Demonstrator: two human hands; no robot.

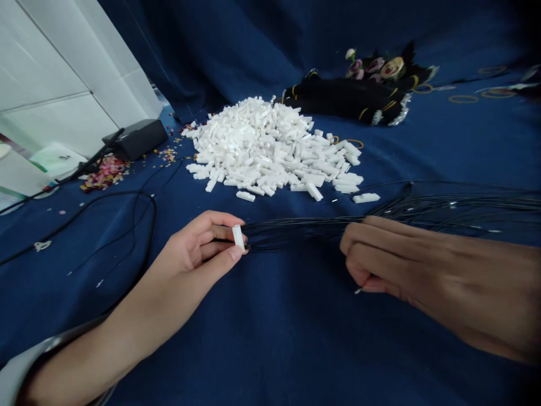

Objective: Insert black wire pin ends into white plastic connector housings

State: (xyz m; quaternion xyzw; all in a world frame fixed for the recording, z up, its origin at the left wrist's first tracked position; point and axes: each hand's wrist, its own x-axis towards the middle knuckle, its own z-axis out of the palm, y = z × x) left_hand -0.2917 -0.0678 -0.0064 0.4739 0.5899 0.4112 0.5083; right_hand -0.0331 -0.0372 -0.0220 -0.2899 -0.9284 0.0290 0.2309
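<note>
Between thumb and fingers, my left hand (198, 248) grips a small white connector housing (239, 238). A bundle of thin black wires (296, 225) runs from it to the right, above the blue cloth. My right hand (393, 265) is closed in a pinch on a black wire, whose small metal terminal (358, 291) pokes out below the fingertips. More loose wires (456, 203) spread behind the right hand. Just beyond both hands lies a large heap of white connector housings (262, 149), with one stray housing (366, 198) at its near right.
Behind the heap are tied black bundles (338, 98) and artificial flowers (380, 66). Rubber bands (464, 98) lie at the back right. To the left are a black box (137, 138), pink and gold confetti (105, 171) and a thick black cable (154, 225) across the cloth.
</note>
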